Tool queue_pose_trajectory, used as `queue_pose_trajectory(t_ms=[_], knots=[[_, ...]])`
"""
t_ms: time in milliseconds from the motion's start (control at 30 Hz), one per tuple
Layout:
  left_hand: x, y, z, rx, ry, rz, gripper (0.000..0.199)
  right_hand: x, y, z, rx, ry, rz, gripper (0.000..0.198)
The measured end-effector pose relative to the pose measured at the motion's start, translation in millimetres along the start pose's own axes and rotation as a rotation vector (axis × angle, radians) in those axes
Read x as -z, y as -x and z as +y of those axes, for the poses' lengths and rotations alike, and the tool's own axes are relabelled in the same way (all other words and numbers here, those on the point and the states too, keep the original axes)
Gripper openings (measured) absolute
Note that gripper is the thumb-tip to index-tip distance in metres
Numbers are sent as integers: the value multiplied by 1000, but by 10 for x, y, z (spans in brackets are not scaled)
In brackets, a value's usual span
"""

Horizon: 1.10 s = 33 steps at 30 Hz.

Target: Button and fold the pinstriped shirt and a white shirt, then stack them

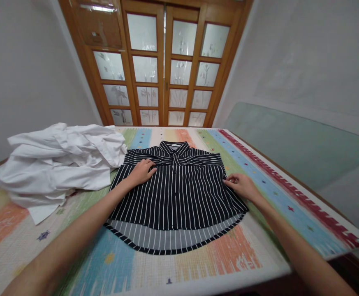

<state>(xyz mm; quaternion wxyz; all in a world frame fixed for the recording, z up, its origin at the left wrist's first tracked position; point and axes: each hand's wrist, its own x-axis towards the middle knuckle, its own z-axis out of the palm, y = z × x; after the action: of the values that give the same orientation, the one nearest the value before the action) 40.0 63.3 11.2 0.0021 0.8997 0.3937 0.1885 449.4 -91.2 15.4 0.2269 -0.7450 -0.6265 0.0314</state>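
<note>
Black, white-striped fabric button-up shirt (194, 197) lies before me, collar toward twelve. Sleeves already across the chest; body flat, full width. Crumpled white cloth heap (65, 158) at its ten, unfolded. My left hand (141, 171): fingers loosely apart, resting at ten. Right hand (242, 186): fingertips drawn together at the three-o'clock edge; whether pinching cloth, can't tell.

Left hand (140, 172) palm down; right hand (242, 186) pinching; arms (83, 226) outstretched.

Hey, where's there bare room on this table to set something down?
Bare tablecloth shows right of the right hand, and between the striped shirt and the near edge. The left is crowded: rumpled white fabric lies close beside the shirt, and the left hand rests on the shirt.
</note>
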Motion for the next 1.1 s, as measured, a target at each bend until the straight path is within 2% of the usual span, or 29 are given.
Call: queue_pose_trajectory(t_ms=[167,400,567,733,933,1000,1100], knots=[[-109,34,-104,-14,43,69,25,34,47,-3,-9,-40,-89,23],[-112,63,-78,-4,102,129,20,0,72,-45,39,-10,-103,15],[-134,71,-83,9,103,169,18,6,76,-77,12,-30,-69,12],[-173,68,-113,13,110,182,16,59,89,9,-103,-230,-8,17],[-191,64,-131,20,90,175,15,93,154,26,-343,-557,-124,30],[-191,63,-130,20,84,172,15,99,170,-21,-336,-576,-115,37],[-180,64,-123,25,86,166,16,101,170,-85,-252,-537,-88,44]])
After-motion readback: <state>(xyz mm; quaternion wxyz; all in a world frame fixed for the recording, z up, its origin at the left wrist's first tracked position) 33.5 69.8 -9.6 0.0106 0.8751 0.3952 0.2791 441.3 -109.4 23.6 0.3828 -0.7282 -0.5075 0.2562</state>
